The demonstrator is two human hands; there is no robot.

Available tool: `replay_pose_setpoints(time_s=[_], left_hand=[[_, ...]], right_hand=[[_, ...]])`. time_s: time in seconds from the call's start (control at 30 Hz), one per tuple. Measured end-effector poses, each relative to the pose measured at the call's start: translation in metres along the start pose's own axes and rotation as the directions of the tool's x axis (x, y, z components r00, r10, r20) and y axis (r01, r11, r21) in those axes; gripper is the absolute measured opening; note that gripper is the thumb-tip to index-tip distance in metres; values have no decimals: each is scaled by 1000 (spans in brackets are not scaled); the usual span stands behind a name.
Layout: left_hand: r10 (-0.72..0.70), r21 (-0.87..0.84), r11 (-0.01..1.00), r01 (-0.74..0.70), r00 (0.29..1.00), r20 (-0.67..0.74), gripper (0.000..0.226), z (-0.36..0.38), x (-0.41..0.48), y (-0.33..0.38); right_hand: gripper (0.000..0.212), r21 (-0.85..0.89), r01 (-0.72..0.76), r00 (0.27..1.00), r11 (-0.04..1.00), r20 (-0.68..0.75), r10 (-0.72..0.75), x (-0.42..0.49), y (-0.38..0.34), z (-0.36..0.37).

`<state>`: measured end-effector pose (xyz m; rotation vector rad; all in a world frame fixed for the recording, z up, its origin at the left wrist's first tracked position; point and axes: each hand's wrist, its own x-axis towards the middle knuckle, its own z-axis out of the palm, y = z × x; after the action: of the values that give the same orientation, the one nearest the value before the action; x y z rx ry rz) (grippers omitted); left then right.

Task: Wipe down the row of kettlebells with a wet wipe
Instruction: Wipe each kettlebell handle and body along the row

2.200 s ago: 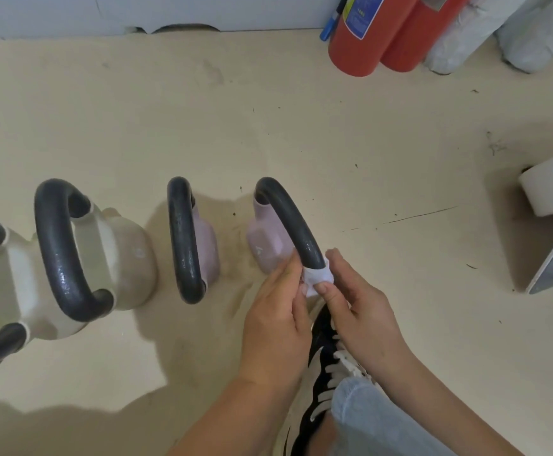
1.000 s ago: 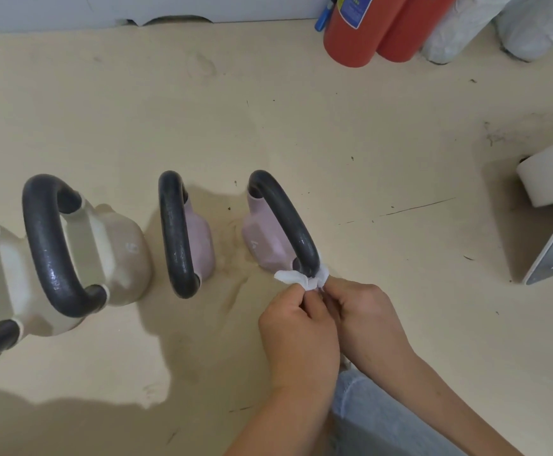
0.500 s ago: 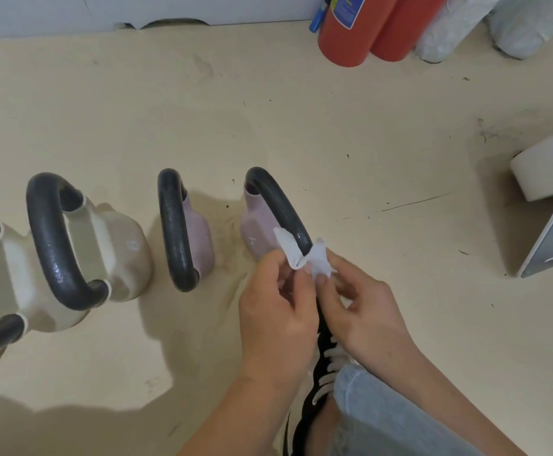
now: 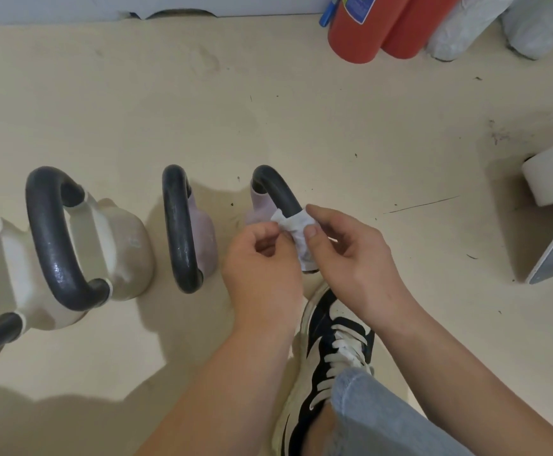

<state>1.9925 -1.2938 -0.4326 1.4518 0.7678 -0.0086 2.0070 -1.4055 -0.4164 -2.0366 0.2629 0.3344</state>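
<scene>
Left hand (image 4: pixel 263 264): back up, fingers curled, pinches the crumpled white wet wipe (image 4: pixel 296 227) at its fingertips. Right hand (image 4: pixel 357 258) just beside it: thumb and forefinger pinch the same wipe. Both forearms (image 4: pixel 222 373) bare.

Beige floor (image 4: pixel 301 120) bears kettlebells (image 4: pixel 127 245), two red extinguishers (image 4: pixel 354 31) and a sneaker (image 4: pixel 331 357).

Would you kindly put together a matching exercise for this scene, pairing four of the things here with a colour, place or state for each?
Things:
1. wet wipe
2. fire extinguisher
3. cream kettlebell
4. sneaker

Descriptions:
A. red, standing farthest from the person
B. black and white, with white laces
C. draped over the rightmost kettlebell handle, pinched by the left hand and right hand
D. left of both pink kettlebells

Pairs: 1-C; 2-A; 3-D; 4-B
</scene>
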Motion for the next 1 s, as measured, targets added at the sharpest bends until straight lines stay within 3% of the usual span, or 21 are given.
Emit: replay_pose_setpoints(time_s=[0.1, 0.23, 0.7, 0.87, 1.0], left_hand=[[44, 6, 999, -45, 993, 106, 25, 2, -6, 0], [63, 22, 998, -67, 985, 158, 28, 7, -17, -2], [194, 237, 938, -252, 951, 241, 39, -1, -40, -46], [266, 347, 872, -344, 930, 255, 31, -8, -34, -58], [394, 474, 713, -517, 854, 338, 31, -16, -18, -68]], right_hand=[[34, 52, 1, 998, 999, 61, -4, 0, -2, -2], [36, 138, -2, 989, 990, 144, -18, 1, 0, -1], [43, 142, 13, 999, 990, 36, -18, -36, 40, 7], [47, 12, 63, 998, 998, -9, -63, -40, 58, 13], [48, 2, 73, 997, 997, -23, -73, -38, 64, 13]])
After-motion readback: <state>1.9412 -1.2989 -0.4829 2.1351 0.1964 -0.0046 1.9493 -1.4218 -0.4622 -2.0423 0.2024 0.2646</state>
